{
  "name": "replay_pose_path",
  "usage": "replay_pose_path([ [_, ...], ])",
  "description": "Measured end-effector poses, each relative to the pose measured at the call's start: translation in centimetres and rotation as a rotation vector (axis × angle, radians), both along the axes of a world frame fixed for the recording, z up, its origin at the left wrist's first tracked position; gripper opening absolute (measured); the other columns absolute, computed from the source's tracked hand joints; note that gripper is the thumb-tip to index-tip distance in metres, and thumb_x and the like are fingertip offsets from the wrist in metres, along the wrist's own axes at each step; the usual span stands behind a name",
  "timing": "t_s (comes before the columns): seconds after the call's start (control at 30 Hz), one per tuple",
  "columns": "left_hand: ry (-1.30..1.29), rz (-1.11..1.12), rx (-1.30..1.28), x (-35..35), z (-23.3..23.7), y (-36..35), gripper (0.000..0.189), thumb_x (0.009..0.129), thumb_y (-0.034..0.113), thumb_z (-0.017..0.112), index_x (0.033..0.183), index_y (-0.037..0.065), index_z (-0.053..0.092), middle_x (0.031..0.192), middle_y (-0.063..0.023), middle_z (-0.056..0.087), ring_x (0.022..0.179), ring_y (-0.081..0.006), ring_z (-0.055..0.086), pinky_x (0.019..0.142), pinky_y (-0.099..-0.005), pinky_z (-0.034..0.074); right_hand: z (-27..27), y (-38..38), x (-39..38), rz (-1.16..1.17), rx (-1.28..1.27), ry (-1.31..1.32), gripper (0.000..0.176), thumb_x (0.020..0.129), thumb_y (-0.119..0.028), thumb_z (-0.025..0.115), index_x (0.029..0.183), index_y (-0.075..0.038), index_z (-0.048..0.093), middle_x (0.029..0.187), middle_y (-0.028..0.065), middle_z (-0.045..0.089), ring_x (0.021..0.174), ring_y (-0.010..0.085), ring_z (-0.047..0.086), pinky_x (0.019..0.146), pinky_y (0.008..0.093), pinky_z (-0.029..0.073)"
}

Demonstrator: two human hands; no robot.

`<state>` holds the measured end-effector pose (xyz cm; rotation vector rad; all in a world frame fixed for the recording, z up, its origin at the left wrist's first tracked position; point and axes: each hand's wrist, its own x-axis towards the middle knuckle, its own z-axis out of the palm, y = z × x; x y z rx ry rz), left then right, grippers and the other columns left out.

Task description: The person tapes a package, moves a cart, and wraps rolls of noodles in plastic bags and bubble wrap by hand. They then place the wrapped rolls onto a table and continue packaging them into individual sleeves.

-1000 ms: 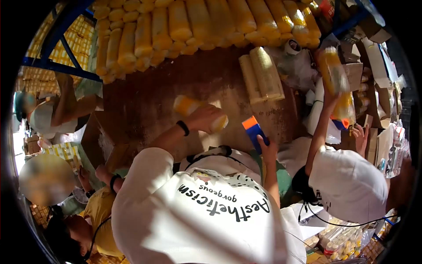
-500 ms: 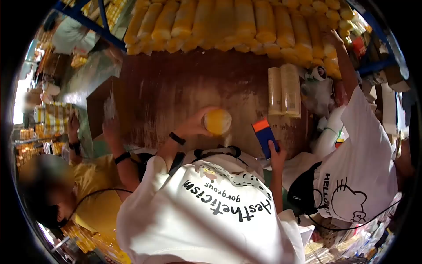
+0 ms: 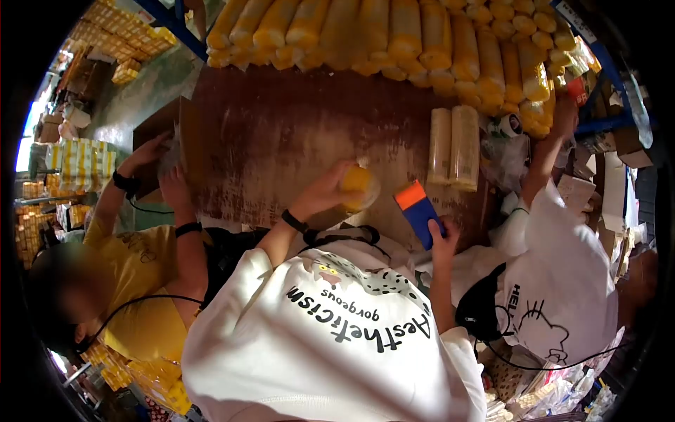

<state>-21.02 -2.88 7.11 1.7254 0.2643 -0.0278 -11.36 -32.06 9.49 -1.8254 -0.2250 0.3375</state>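
Co-worker in yellow (image 3: pixel 144 295): both hands are kept at a cardboard box (image 3: pixel 193 141), one inside its mouth by the clear plastic (image 3: pixel 169 156); the box is seemingly set on its side so that its contents can be reached.
Table (image 3: pixel 281 126): its brown, scuffed top is spread out ahead of the body.
Left hand (image 3: pixel 328 188): extended forward from a bent elbow, a black band (image 3: pixel 294 221) being worn at the wrist; the fingers are curled around the roll, parted only by its thickness. The thumb's place cannot be told.
Yellow roll (image 3: pixel 362 188): held over the near part of the table, in front of the chest; a rounded end is turned up, probably because the roll is gripped about its side.
Stack of yellow rolls (image 3: pixel 376 35): laid side by side in layers along the far edge, apparently so that each is steadied by its neighbours.
Blue-and-orange block (image 3: pixel 420 214): slanted, orange end pointed away, left uncovered by a grip at the blue end.
Right hand (image 3: pixel 444 236): forearm raised, fingers closed on the block, thumb across its face; the other fingers are partly hidden.
Pale rolls (image 3: pixel 453 145): two are laid parallel, off to the side, perhaps to be kept out of the hands' way.
Co-worker in white (image 3: pixel 569 281): an arm is stretched toward the stack's right end; whether anything is grasped cannot be told.
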Motion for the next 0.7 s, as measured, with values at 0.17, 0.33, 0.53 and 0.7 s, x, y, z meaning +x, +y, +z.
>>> replay_pose_path([
  [0.17, -0.167, 0.164, 0.021, -0.4, -0.1, -2.0, 0.059, 0.078, 0.014, 0.073, 0.125, 0.006, 0.039, 0.123, -0.0086, 0.046, 0.117, -0.0204, 0.044, 0.098, -0.0312, 0.036, -1.2, -1.0, -0.1, 0.044, 0.135, -0.083, 0.035, 0.083, -0.029, 0.066, 0.071, 0.000, 0.051, 0.065, -0.0028, 0.043, 0.062, 0.0075, 0.038, 0.056, 0.0231, 0.032],
  [0.33, -0.141, -0.180, -0.104, -1.8, 0.6, -1.1, 0.058, 0.075, 0.002, 0.071, 0.124, 0.007, 0.040, 0.125, -0.0090, 0.046, 0.119, -0.0193, 0.044, 0.100, -0.0324, 0.037, -2.1, -0.6, 0.3, -0.099, 0.346, -0.010, 0.044, 0.082, -0.038, 0.065, 0.068, -0.001, 0.047, 0.068, -0.0016, 0.044, 0.064, 0.0087, 0.039, 0.058, 0.0238, 0.031],
  [0.53, -0.188, -0.165, -0.058, -3.2, 1.5, -4.4, 0.049, 0.075, 0.006, 0.065, 0.121, 0.005, 0.047, 0.122, -0.0093, 0.050, 0.115, -0.0222, 0.049, 0.098, -0.0324, 0.038, -4.5, -0.8, 1.9, 0.012, 0.418, 0.133, 0.045, 0.080, -0.040, 0.067, 0.068, 0.001, 0.053, 0.067, -0.0007, 0.046, 0.063, 0.0094, 0.040, 0.058, 0.0243, 0.030],
  [0.7, -0.200, 0.073, -0.639, -3.1, 1.9, -5.7, 0.036, 0.083, 0.012, 0.060, 0.116, 0.000, 0.053, 0.120, -0.0090, 0.052, 0.111, -0.0201, 0.051, 0.096, -0.0305, 0.039, -3.9, -0.1, 1.9, 0.160, 0.363, 0.128, 0.046, 0.078, -0.040, 0.069, 0.069, 0.003, 0.055, 0.065, -0.0006, 0.046, 0.062, 0.0098, 0.040, 0.056, 0.0254, 0.030],
])
